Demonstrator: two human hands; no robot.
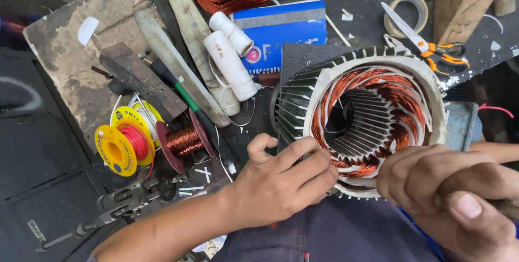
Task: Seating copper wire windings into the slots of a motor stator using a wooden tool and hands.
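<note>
Stator, finned grey shell, copper windings, white slot paper

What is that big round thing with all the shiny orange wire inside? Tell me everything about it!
It is a motor stator: a round metal ring with thin ribs outside and slots inside, packed with copper wire coils and whitish paper strips. Its middle is a hollow hole. It lies tilted, open end facing up, at the bench edge. The left hand touches its near rim with its fingertips; the right hand is closed at the rim beside it.
</note>
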